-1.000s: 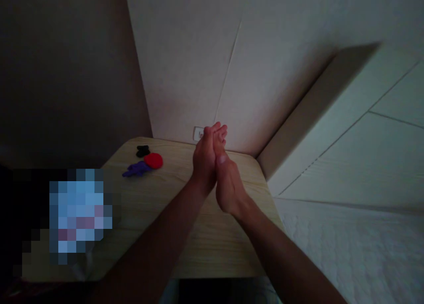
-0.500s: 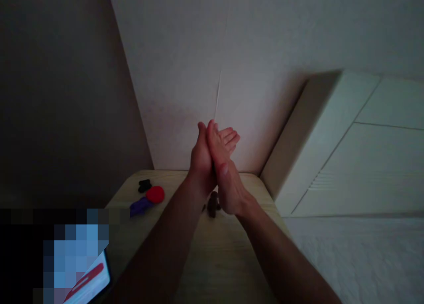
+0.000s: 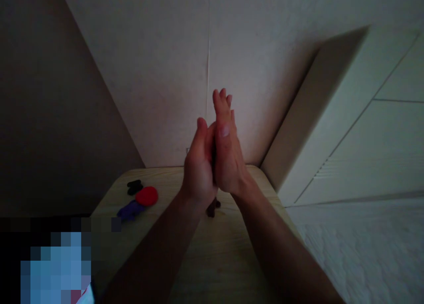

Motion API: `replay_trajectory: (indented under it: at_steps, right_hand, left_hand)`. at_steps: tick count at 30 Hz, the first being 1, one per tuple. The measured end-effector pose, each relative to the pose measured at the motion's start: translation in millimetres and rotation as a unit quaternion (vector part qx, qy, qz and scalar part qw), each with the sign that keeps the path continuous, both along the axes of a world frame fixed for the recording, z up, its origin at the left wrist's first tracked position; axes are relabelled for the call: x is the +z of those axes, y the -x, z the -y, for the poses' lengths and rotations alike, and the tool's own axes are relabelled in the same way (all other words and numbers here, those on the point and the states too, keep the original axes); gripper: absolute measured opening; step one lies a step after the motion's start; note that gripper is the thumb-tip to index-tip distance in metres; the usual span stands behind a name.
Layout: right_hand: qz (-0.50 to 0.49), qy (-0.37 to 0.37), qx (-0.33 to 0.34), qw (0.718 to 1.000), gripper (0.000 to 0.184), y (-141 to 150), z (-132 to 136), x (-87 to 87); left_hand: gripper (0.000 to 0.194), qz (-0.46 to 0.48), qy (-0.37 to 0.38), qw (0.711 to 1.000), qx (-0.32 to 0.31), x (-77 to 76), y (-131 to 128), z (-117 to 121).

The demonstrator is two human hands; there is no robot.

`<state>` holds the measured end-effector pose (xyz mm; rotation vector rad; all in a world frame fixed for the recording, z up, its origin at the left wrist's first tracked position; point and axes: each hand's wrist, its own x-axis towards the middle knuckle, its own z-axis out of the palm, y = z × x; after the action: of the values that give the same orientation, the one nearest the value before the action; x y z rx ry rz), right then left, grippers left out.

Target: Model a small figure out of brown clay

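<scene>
My left hand (image 3: 198, 162) and my right hand (image 3: 227, 149) are pressed palm to palm above the far part of the table. The fingers of both are stretched out, with the right fingertips reaching higher than the left. A dark strip shows between the palms; whether something lies there I cannot tell. Below my wrists, a small dark brown lump (image 3: 211, 210) lies on the table, partly covered by my left hand. A smaller brown bit sits beside it.
On the table's (image 3: 202, 260) left side lie a flat red disc (image 3: 146, 195), a purple piece (image 3: 130, 210) and black pieces (image 3: 135, 187). A lit screen (image 3: 86, 296), mostly blurred out, is at lower left. A wall stands behind; a pale cabinet (image 3: 351, 131) is at right.
My right hand has slid forward and up along the left palm, and its fingers now point upward. The view has shifted slightly. The coloured pieces still lie on the table.
</scene>
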<state>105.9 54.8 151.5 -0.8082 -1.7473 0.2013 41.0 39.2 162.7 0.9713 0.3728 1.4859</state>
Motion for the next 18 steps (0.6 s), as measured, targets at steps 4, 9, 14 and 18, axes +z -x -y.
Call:
replay_trajectory:
  at_steps: [4, 9, 14, 18]
  right_hand:
    - [0.050, 0.021, 0.060, 0.997, 0.082, 20.1, 16.8, -10.6]
    - [0.036, -0.019, 0.057, 0.998, 0.083, 15.7, 19.1, -7.9]
    - [-0.053, -0.064, 0.011, 0.996, 0.080, -15.0, -6.2, -6.1]
    - [-0.056, -0.056, 0.002, 0.997, 0.081, -15.4, -11.5, -9.6]
  left_hand:
    - [0.058, 0.010, 0.030, 0.997, 0.075, 13.5, 21.5, -3.3]
    - [0.060, -0.017, 0.039, 0.997, 0.062, 12.0, 13.6, -3.9]
    - [0.051, -0.036, -0.025, 0.998, -0.040, -8.2, -20.8, 3.4]
    - [0.052, -0.019, -0.022, 0.999, -0.020, -8.0, -22.5, 10.6]
